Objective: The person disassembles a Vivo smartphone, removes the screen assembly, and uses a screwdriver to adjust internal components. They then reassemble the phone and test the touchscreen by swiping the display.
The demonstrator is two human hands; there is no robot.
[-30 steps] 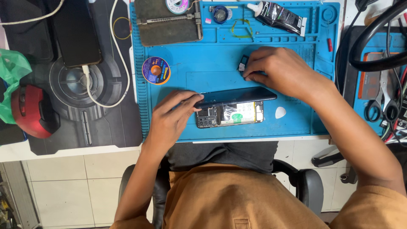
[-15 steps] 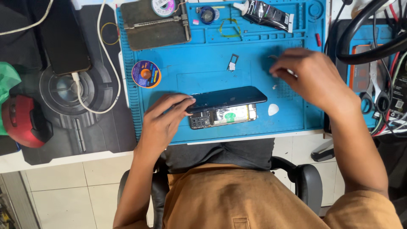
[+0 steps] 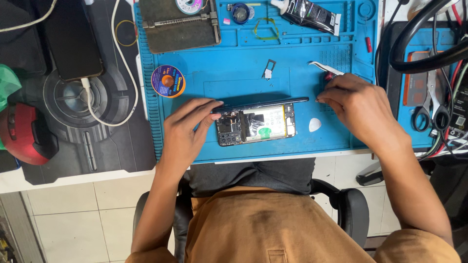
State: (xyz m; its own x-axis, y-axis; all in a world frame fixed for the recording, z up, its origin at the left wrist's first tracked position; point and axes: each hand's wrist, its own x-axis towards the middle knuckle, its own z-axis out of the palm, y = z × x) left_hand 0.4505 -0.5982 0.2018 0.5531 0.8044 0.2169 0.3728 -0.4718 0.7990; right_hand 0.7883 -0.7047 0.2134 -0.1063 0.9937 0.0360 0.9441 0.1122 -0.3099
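An opened phone (image 3: 256, 124) lies on the blue work mat (image 3: 234, 78), its circuit board and battery showing. Its dark screen panel (image 3: 263, 103) is tilted up along the far edge. My left hand (image 3: 187, 129) holds the left end of that panel with the fingertips. My right hand (image 3: 356, 107) rests on the mat to the right of the phone and grips metal tweezers (image 3: 324, 68) that point up and left. A small SIM tray (image 3: 268, 69) lies on the mat beyond the phone. A white pick (image 3: 315, 125) lies just right of the phone.
A solder spool (image 3: 167, 81) sits at the mat's left. A dark metal holder plate (image 3: 178, 24) and a black glue tube (image 3: 312, 14) lie at the back. Another phone (image 3: 70, 44) on a cable lies at left, with a red object (image 3: 19, 134) nearby. Scissors (image 3: 431, 104) and cables lie right.
My right hand left the small tray near the mat's middle, moved right and now holds tweezers. The tray stays on the mat. My left hand still holds the screen panel.
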